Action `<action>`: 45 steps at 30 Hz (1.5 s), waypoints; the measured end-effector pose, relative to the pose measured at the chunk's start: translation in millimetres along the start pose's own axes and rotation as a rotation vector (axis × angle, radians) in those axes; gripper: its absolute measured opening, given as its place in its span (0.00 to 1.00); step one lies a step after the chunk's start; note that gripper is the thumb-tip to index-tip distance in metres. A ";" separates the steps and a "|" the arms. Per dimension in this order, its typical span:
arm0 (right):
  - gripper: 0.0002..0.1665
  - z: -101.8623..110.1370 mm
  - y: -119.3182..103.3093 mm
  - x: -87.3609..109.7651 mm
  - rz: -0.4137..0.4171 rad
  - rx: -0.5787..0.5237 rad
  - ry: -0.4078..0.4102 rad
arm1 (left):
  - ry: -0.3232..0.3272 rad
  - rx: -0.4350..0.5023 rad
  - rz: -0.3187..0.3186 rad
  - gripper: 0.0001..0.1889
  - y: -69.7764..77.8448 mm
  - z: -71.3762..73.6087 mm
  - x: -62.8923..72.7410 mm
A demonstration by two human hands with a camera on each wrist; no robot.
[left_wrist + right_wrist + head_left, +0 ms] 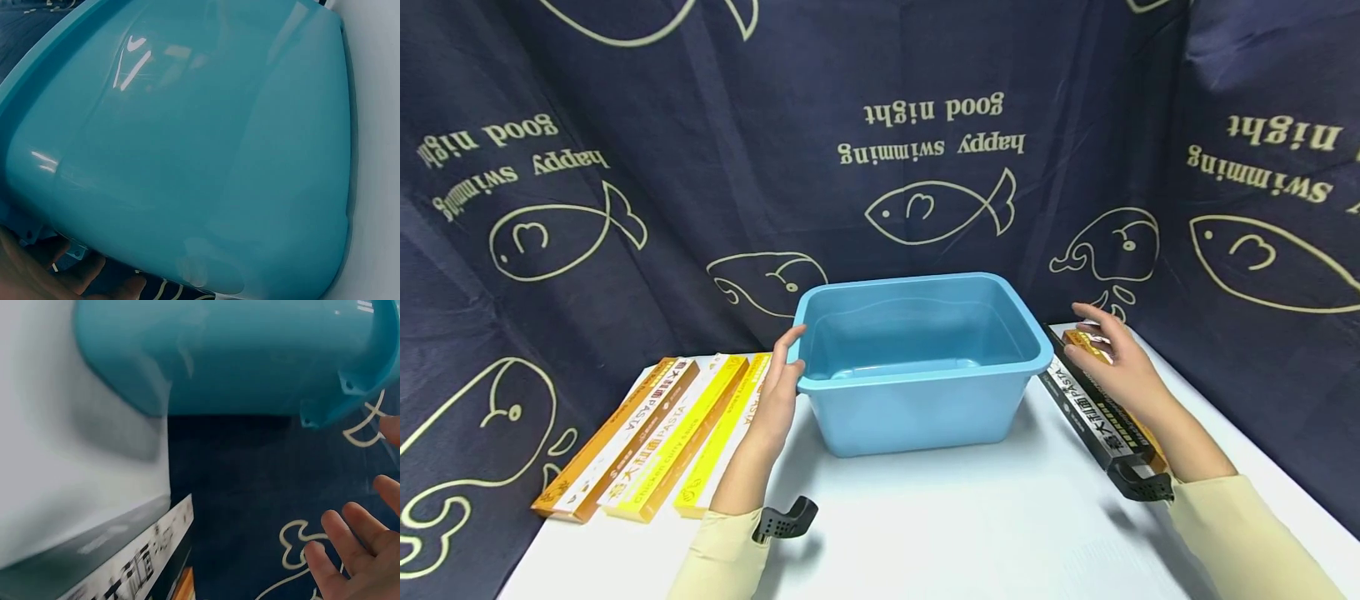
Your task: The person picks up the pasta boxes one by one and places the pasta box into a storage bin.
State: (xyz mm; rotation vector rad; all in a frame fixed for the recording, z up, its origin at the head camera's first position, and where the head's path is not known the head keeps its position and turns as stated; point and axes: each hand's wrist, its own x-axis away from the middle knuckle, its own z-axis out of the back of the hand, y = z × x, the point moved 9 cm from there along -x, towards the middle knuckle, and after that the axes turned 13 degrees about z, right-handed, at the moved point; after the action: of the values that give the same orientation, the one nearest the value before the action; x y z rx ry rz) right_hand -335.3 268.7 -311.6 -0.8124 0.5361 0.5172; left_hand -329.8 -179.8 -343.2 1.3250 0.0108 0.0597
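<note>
One blue bin (921, 417): stands upright on the white table (955, 517), open side up and one long wall toward the person, probably so that both short ends can be reached at once.

Left hand (775, 404): at the bin's left rim, fingers loosely extended rather than wrapped; it seems to steady or guide that end, though whether it bears any weight I cannot tell.

Right hand (1116, 362): off the bin's right end, fingers spread and holding nothing; the right wrist view shows a gap between it and the bin.

Hands together: well apart, one at each side of the bin, a spacing that would suit handling it by its ends.

Pasta boxes, left of the bin: a brown box (625, 433), a white-and-yellow box (676, 437) and a yellow box (722, 442) lie side by side lengthwise, likely so their printed faces stay readable.

Pasta boxes, right of the bin: a black box (1092, 408) with an orange box (1084, 340) beyond it, partly hidden by the right hand; this split seems to leave the bin the middle.

Dark cloth (760, 150): hangs behind the bin, perhaps as a plain screen.
</note>
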 end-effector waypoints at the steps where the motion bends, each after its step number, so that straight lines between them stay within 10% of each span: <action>1: 0.38 1.8 2.1 2.7 0.000 0.001 0.001 | 0.001 -0.003 0.000 0.29 0.1 0.0 -0.2; 21: 0.51 23.8 58.3 56.2 -0.216 0.090 -0.093 | 0.005 -0.007 0.004 0.28 -2.5 -2.0 0.9; 45: 0.67 29.5 97.5 104.4 -0.221 0.101 -0.265 | 0.002 0.004 -0.004 0.28 -0.5 -0.7 0.7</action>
State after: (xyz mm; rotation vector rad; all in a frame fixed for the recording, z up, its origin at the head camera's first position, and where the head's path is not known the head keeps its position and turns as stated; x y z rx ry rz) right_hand -309.8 371.6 -411.7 -0.6838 0.2229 0.3824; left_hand -329.1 -179.2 -343.9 1.3285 0.0159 0.0575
